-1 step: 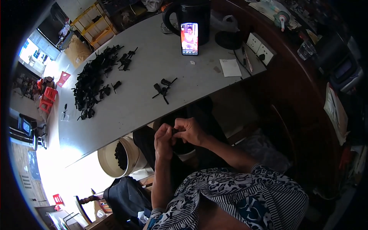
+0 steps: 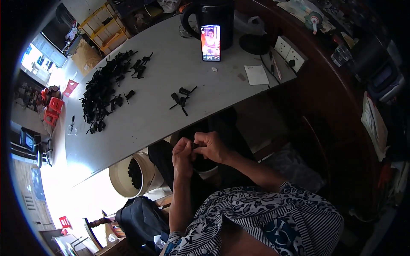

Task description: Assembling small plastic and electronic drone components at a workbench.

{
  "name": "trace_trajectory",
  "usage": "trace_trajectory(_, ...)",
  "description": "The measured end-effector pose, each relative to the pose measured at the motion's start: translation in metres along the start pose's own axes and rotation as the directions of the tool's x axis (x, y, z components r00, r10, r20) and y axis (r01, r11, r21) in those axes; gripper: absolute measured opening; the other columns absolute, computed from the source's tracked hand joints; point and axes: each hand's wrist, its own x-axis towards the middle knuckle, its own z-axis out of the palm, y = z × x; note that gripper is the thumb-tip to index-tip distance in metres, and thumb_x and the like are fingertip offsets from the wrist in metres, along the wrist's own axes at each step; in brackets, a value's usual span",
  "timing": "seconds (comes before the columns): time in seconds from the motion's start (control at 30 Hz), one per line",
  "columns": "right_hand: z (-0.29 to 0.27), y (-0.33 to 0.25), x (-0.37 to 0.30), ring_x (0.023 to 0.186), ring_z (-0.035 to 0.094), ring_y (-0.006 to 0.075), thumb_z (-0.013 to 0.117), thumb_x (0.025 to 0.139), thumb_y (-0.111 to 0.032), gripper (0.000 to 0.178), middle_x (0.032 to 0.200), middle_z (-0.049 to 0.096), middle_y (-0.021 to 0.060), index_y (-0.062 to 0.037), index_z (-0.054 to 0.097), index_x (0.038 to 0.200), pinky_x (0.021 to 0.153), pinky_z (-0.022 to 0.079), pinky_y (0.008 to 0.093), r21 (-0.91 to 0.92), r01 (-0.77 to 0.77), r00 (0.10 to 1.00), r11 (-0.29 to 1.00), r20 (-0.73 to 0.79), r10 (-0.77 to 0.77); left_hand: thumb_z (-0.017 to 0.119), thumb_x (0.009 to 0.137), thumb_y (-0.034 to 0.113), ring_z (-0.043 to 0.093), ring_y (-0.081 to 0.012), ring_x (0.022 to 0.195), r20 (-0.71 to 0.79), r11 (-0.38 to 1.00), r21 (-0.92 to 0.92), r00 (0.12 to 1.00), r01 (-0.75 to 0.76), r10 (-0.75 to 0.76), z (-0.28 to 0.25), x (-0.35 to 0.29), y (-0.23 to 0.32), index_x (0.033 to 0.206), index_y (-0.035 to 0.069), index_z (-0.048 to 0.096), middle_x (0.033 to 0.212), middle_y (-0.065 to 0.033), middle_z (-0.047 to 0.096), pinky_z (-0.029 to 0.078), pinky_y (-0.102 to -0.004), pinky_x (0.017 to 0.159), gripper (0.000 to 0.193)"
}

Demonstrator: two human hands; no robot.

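While the left hand [image 2: 183, 154] and right hand [image 2: 212, 146] meet mid-frame, just off the edge of the grey table [image 2: 153, 81], their fingertips pinch a small dark piece [image 2: 194, 145], mostly hidden; probably two-handed because it's so tiny. Exact grip: can't tell. Few loose black stemmed parts [image 2: 183, 100] lie centre-frame on the tabletop, nearest the hands, likely for easy picking. Bigger heap of black parts [image 2: 104, 83], upper left, presumably pushed aside for room. White bucket [image 2: 150, 173], lower left, has black pieces [image 2: 134, 174] inside; seems parked within arm's reach. Smartphone [image 2: 211, 43], upper centre, upright before black kettle [image 2: 227, 32], apparently propped for viewing.
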Motion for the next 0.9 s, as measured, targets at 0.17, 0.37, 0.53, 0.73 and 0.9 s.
trace_trajectory(0.17, 0.005, 0.004, 0.002, 0.059, 0.055, 0.0244, 0.064, 0.068, -0.001, 0.022, 0.061, 0.050, 0.0130, -0.0002, 0.043, 0.071, 0.050, 0.040, 0.0335, -0.146, 0.111, 0.991, 0.983, -0.063, -0.121, 0.049, 0.088, 0.017, 0.037, -0.0033, 0.048, -0.048, 0.999, 0.003, 0.998, 0.035, -0.034, -0.004, 0.006, -0.010, 0.073, 0.011, 0.047, 0.060, 0.0049, 0.045, 0.028, -0.0164, 0.045, 0.016)
trace_trajectory(0.37, -0.016, 0.011, 0.048, 0.066, 0.057, 0.0311, 0.065, 0.074, -0.016, 0.021, 0.073, 0.057, 0.0132, -0.0023, 0.051, 0.081, 0.057, 0.044, 0.0382, -0.514, 0.136, 0.945, 0.847, -0.190, -0.267, 0.051, 0.088, 0.023, 0.053, -0.0157, 0.071, -0.170, 0.935, 0.354, 0.983, 0.000, 0.064, -0.040, 0.027, -0.050, 0.094, 0.007, 0.056, 0.077, -0.0021, 0.055, 0.043, -0.0268, 0.066, 0.018)
trace_trajectory(0.53, -0.019, 0.018, 0.112, 0.064, 0.056, 0.0299, 0.065, 0.073, -0.012, 0.019, 0.073, 0.057, 0.0126, -0.0027, 0.053, 0.084, 0.057, 0.044, 0.0365, -0.539, 0.097, 0.854, 0.837, -0.387, -0.348, 0.055, 0.081, 0.015, 0.054, -0.0159, 0.078, -0.069, 0.633, 0.771, 0.980, -0.065, 0.185, -0.040, 0.030, -0.029, 0.098, 0.002, 0.056, 0.085, -0.0052, 0.059, 0.043, -0.0287, 0.073, 0.022)
trace_trajectory(0.73, -0.027, 0.029, 0.127, 0.066, 0.060, 0.0272, 0.068, 0.073, -0.023, 0.027, 0.073, 0.060, 0.0125, -0.0006, 0.054, 0.080, 0.058, 0.046, 0.0362, -0.237, 0.001, 0.956, 0.971, -0.285, -0.071, 0.057, 0.075, 0.005, 0.057, -0.0202, 0.063, -0.173, 0.689, 0.703, 0.896, -0.178, 0.408, -0.016, 0.033, 0.009, 0.093, 0.003, 0.056, 0.073, -0.0105, 0.058, 0.044, -0.0286, 0.060, 0.018)
trace_trajectory(0.9, -0.020, 0.019, 0.111, 0.062, 0.055, 0.0153, 0.068, 0.073, -0.022, 0.026, 0.068, 0.058, 0.0083, 0.0002, 0.054, 0.077, 0.056, 0.044, 0.0289, -0.306, 0.111, 0.969, 0.945, -0.176, -0.171, 0.057, 0.073, 0.001, 0.053, -0.0270, 0.061, 0.062, 0.243, 0.904, 0.669, -0.353, 0.741, 0.003, 0.073, 0.021, 0.095, 0.003, 0.054, 0.066, -0.0098, 0.052, 0.043, -0.0340, 0.059, 0.023)
